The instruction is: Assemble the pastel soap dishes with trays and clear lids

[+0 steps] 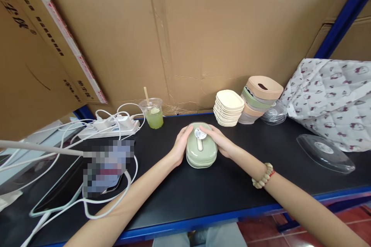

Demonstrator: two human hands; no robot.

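A pale green lidded food container point(206, 154) stands on the black table top, covered by a clear plastic shell. A round white printed sticker point(200, 133) sits on top of it, above a pale elongated piece that may be a handle or slot. My left hand point(181, 144) is closed along the container's left side. My right hand point(222, 141) grips the right side, with its thumb on top at the sticker. The fingers behind the container are partly hidden. A beaded bracelet point(263, 176) circles my right wrist.
Behind are a stack of cream lids point(228, 106), stacked peach and green containers point(265, 87), and a cup of green drink point(155, 117). Clear plastic covers point(324, 152) and a quilted bag point(336, 96) lie right. A power strip point(108, 129) and cables crowd the left. Cardboard point(197, 38) walls the back.
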